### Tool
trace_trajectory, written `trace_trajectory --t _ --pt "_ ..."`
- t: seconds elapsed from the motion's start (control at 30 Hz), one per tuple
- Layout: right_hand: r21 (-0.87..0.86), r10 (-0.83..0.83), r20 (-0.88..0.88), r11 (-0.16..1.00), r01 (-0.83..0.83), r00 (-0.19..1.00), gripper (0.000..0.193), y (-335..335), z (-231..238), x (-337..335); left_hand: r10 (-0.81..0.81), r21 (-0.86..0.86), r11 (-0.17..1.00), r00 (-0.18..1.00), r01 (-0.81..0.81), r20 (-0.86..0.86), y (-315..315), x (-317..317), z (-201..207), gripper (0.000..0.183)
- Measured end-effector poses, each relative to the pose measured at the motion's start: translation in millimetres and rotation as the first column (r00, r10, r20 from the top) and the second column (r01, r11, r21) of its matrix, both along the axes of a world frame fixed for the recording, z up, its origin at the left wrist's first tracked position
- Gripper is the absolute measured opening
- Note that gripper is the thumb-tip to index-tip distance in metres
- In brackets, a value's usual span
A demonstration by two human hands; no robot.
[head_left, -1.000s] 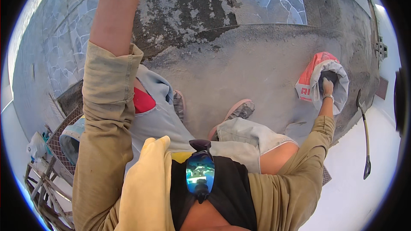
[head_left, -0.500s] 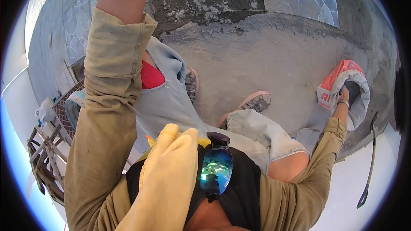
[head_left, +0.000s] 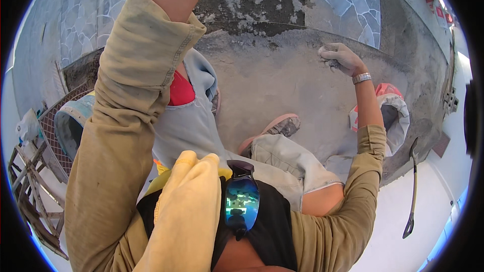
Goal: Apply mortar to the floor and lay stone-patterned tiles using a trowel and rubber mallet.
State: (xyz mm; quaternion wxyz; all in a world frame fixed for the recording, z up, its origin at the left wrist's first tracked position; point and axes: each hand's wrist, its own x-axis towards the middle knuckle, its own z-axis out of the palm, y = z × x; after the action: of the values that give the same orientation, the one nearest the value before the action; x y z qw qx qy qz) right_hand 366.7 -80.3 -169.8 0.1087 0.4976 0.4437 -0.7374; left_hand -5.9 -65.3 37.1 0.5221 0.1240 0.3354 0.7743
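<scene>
My right hand (head_left: 344, 58) is held out over the dusty grey ground, its fingers curled round a handful of grey powder. Grey dust coats the fingers, and a metal watch (head_left: 361, 78) sits on the wrist. Beside that forearm stands a red and white sack (head_left: 402, 121) with its rim rolled down and its mouth dark. My left arm (head_left: 132, 85), in a tan rolled sleeve, reaches up past the top edge, so the left hand is out of sight.
A long-handled tool (head_left: 414, 186) lies at the right. At the left are a bucket (head_left: 70, 121), a mesh panel (head_left: 50, 126) and a wooden frame (head_left: 35, 186). Stone-patterned paving (head_left: 350, 0) borders a rough dark strip (head_left: 252, 0) ahead. My shoes (head_left: 277, 127) rest on the ground.
My right hand has come out of the sack and moved up and left over the ground, with grey powder in it. My left arm has shifted slightly right in view.
</scene>
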Motion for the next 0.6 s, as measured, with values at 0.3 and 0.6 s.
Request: trace_trajectory --t 0.3,0.6 --pt "0.322 -0.29 0.048 0.911 0.26 0.956 0.027 26 -43 -145 0.013 0.208 0.978 1.0 -0.01 -0.012 -22 -22 15 0.042" --pt "0.443 -0.478 -0.378 0.659 0.608 0.793 0.026 15 -52 -216 -0.044 0.208 0.977 0.998 0.034 0.04 -22 -15 21 0.045"
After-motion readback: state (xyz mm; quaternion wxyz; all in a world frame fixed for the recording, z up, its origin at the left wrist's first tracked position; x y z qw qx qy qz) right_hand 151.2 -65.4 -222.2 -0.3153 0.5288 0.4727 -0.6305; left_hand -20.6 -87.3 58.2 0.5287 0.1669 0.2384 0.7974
